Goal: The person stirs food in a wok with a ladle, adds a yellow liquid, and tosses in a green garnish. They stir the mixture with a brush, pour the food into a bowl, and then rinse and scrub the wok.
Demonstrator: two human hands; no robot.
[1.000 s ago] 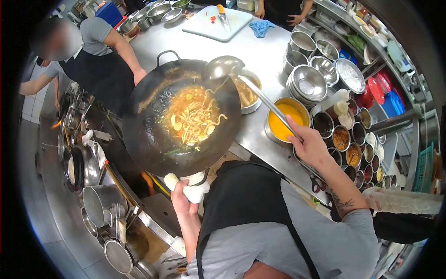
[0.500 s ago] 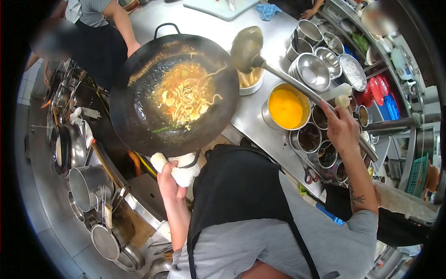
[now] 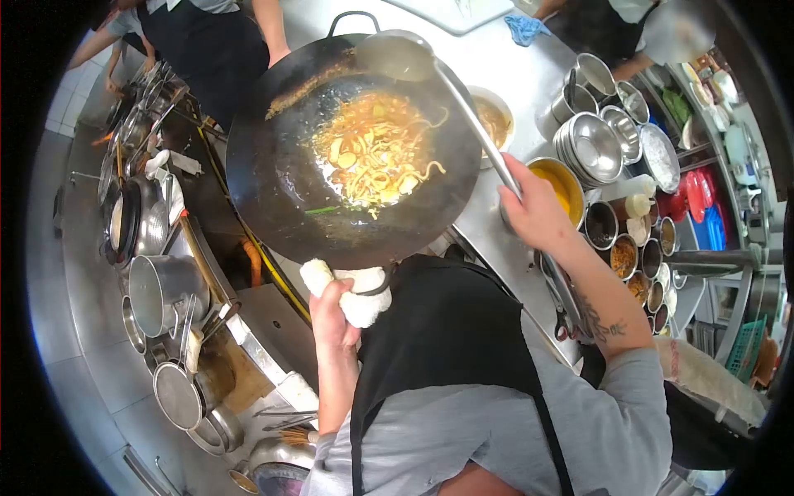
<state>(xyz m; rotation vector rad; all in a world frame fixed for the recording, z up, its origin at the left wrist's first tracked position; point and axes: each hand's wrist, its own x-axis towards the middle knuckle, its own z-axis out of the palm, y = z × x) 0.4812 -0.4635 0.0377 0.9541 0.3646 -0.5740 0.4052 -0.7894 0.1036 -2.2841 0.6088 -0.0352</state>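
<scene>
My left hand [image 3: 332, 316] is closed round a folded white cloth [image 3: 364, 307], which wraps the near loop handle of a large dark wok [image 3: 277, 219]. Noodles [image 3: 380, 157] in an orange-brown sauce lie in the wok, with a green strip [image 3: 322, 210] near them. In my right hand [image 3: 533, 207] is the long shaft of a metal ladle [image 3: 395, 54]. Its bowl hangs over the wok's far right rim; what it holds, if anything, I cannot make out. Right of the wok stands a white bowl [image 3: 506, 140] with brownish food inside.
A pot of yellow liquid [image 3: 562, 186] sits right of my right hand. Stacked steel bowls [image 3: 595, 147] and several sauce containers [image 3: 601, 225] line the counter's right side. Pots and strainers [image 3: 177, 397] stand at left. Another person's apron [image 3: 198, 54] shows behind the wok.
The ladle has swung left from above the white bowl to the wok's far rim. My right hand moved left and down with it. The whole view has shifted, with the wok now further right.
</scene>
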